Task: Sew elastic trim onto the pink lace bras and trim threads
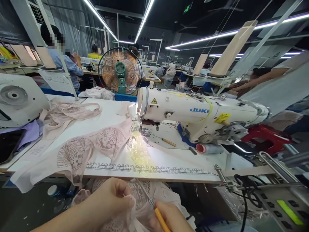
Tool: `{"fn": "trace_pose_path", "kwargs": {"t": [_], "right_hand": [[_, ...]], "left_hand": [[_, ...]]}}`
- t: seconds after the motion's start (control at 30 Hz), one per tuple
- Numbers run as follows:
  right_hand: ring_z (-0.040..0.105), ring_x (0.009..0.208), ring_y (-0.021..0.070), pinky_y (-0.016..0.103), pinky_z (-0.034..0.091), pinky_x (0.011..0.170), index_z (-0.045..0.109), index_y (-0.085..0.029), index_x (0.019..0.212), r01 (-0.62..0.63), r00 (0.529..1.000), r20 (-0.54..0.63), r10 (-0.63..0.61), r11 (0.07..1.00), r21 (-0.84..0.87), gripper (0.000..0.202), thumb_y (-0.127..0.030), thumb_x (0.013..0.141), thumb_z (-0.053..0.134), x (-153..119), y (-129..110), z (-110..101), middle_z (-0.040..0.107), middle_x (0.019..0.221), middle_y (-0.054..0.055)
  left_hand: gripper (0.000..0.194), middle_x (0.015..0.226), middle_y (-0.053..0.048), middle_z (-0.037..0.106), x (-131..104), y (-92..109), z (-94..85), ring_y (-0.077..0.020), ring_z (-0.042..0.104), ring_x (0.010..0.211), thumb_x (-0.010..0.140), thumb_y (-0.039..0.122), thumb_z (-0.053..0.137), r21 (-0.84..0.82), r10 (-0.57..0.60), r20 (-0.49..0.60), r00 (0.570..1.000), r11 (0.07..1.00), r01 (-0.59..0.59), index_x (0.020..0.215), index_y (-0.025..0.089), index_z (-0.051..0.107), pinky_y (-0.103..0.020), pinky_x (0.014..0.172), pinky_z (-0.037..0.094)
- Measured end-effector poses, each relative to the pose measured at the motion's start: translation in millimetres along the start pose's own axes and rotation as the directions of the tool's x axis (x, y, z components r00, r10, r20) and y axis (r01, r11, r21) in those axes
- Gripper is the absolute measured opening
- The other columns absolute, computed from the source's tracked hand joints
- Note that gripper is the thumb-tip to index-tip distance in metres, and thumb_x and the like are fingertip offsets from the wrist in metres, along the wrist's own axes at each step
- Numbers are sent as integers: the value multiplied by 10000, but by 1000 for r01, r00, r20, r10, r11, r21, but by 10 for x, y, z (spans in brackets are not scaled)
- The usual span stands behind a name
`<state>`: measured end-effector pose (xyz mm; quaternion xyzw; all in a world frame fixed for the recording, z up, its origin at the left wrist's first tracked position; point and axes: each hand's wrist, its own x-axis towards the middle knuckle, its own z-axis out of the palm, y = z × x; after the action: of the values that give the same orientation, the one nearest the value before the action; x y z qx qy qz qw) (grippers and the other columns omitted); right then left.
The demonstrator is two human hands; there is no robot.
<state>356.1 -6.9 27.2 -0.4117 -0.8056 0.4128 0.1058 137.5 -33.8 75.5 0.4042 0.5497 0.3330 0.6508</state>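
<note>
My left hand is closed on the edge of a pale pink lace garment, which hangs below the table's front edge. Low in the view, my right hand grips the orange handle of a slim metal-tipped tool. The tool's shaft points up and left over the lace, to the right of my left hand. Another pale pink lace bra lies across the white table, its wing draped over the front edge. Part of my right hand's fingers is hidden by the fabric.
A white sewing machine stands behind the table's printed ruler. Near it lie a wooden-handled tool and a thread spool. A fan stands beyond. Metal brackets project at right. A person sits at back left.
</note>
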Motion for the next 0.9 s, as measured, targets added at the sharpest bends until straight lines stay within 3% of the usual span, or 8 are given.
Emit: {"fn": "trace_pose_path", "kwargs": {"t": [0.1,0.27,0.4,0.5,0.6,0.7,0.9], "right_hand": [[368,510,127,250,262,462,377,-217,644,40,999,-24,-39,999,33,301,-465,723,527,39,-52,-93,401,565,-33],[417,600,143,240,336,522,437,-213,704,128,979,-174,-107,985,113,235,-352,676,624,19,-179,-75,467,679,-14],[441,605,157,243,356,536,492,-218,726,167,979,-132,-153,981,102,214,-346,666,653,27,-264,-21,521,689,-2],[478,661,174,252,383,590,528,-215,786,192,976,-120,-180,977,93,236,-390,688,652,20,-296,-45,564,754,18],[489,697,171,244,385,613,520,-208,797,192,979,-88,-185,979,74,196,-331,708,644,-11,-290,-64,573,786,18],[463,645,144,223,355,563,471,-208,740,156,988,-25,-155,985,68,143,-235,708,608,-44,-231,-34,550,737,-1],[367,579,123,228,271,514,303,-225,664,139,990,10,-139,990,-7,241,-126,627,520,-172,-45,-4,462,666,-20]], "left_hand": [[279,556,42,467,-38,24,-15,-98,363,523,577,379,689,25,98,-9,995,995,-97,561,171,504,-243,513,258],[256,650,12,480,-106,-5,-73,-130,434,613,682,333,671,96,309,-4,951,947,-307,561,166,520,-254,574,324],[274,640,20,441,-140,-67,-113,-115,401,586,733,340,666,134,404,-7,915,907,-400,562,165,542,-241,544,307],[275,664,24,428,-156,-132,-149,-99,377,569,763,364,654,80,394,-9,919,916,-392,598,167,555,-224,524,297],[261,667,32,429,-188,-163,-187,-80,343,529,756,383,662,6,340,-34,940,940,-340,639,173,562,-201,486,285],[250,663,26,466,-249,-144,-216,-94,388,551,713,381,699,4,321,-134,938,946,-323,636,179,574,-194,499,322],[189,686,19,533,-361,-127,-248,-128,481,636,644,341,741,113,298,-390,871,955,-276,626,196,622,-181,553,385]]}}
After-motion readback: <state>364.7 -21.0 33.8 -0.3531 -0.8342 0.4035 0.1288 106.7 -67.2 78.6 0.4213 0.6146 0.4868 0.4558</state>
